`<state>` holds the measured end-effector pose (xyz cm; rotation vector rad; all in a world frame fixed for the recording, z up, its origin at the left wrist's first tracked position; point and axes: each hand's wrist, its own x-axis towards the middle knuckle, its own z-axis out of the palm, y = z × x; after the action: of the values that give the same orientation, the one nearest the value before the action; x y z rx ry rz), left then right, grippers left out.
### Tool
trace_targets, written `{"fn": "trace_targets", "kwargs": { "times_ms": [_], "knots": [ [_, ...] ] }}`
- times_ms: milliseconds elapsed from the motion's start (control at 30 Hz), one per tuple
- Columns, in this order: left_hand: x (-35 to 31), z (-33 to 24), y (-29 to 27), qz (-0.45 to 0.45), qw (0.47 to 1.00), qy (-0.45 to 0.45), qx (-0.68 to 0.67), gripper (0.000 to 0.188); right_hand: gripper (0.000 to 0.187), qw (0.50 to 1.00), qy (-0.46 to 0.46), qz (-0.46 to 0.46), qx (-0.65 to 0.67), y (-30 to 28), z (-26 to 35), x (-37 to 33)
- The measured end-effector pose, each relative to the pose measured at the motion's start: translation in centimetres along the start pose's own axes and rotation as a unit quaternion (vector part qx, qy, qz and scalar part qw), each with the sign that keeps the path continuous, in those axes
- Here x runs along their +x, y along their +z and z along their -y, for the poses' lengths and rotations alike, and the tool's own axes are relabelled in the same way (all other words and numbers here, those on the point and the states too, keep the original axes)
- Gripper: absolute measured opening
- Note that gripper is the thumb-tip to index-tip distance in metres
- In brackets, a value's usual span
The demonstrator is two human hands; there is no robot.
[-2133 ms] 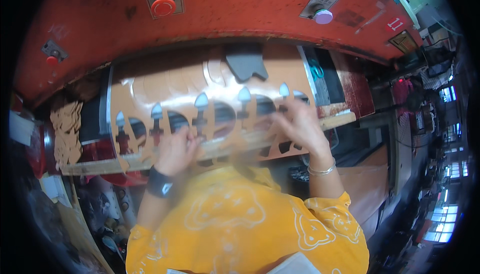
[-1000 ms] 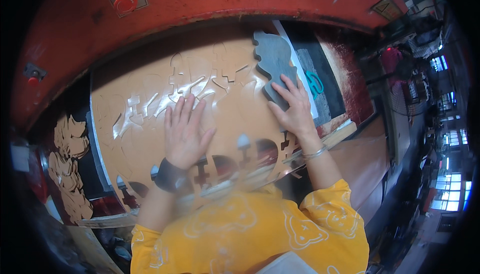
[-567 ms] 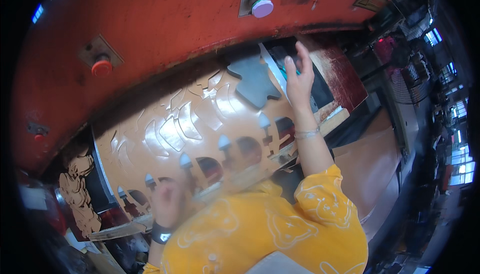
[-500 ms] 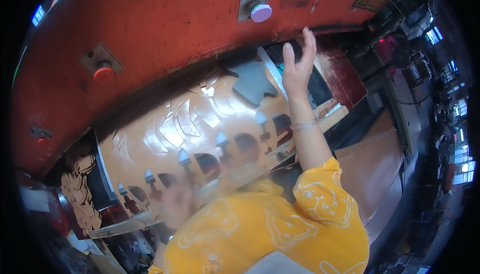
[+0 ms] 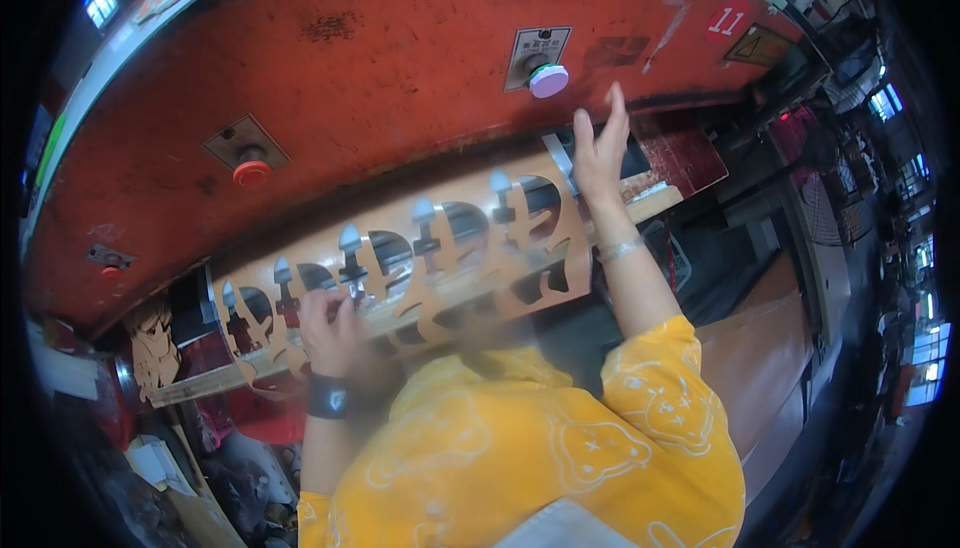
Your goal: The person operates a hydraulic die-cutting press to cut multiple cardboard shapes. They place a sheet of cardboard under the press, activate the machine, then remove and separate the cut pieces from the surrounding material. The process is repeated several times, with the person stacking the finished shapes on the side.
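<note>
Up at 10 o'clock a red mushroom button is jutting from the red machine front, a lavender button is showing at 1, and that big front is blocking the view of the far part of the tan sheet. The sheet is lying mid-view, its row of cutouts running along the wooden rail. A pile of tan cut pieces is sitting at 8 o'clock; a brown sheet is spreading out at 4.

And here's the left hand, also at 8, bending blurred fingers over the cutouts; whether its grip is holding the tan sheet, I can't tell. At 2 the right hand is hovering near the lavender button, thumb and fingers spreading wide, grip holding nothing.

Against half a second ago, the grey block is no longer showing, the tan sheet's visible strip is looking narrower, and the right hand is keeping its raised pose.
</note>
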<state>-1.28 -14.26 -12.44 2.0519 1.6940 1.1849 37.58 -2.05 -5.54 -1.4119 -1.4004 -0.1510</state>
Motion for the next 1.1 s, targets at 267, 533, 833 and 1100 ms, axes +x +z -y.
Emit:
{"fn": "trace_targets", "kwargs": {
  "times_ms": [267, 533, 833, 1100],
  "knots": [
    [-1.4, 0.7, -0.5, 0.05, 0.996, -0.042, 0.053, 0.021, 0.023, 0.957, 0.018, 0.254, -0.137, -6.8, -5.2, -9.2],
    [-1.9, 0.7, -0.2, 0.032, 0.995, -0.09, -0.034, 0.022, 0.023, 0.963, 0.003, 0.238, -0.123, -7.3, -4.7, -9.7],
    [-1.3, -0.3, -1.2, 0.082, 0.988, -0.134, 0.001, 0.028, 0.029, 0.863, 0.151, 0.439, -0.199, -8.1, -1.1, -4.5],
    [5.9, -0.9, -5.8, 0.383, 0.905, -0.126, 0.131, 0.023, 0.054, 0.968, -0.022, 0.224, -0.113, 3.9, 3.7, -0.3]
  ]
}}
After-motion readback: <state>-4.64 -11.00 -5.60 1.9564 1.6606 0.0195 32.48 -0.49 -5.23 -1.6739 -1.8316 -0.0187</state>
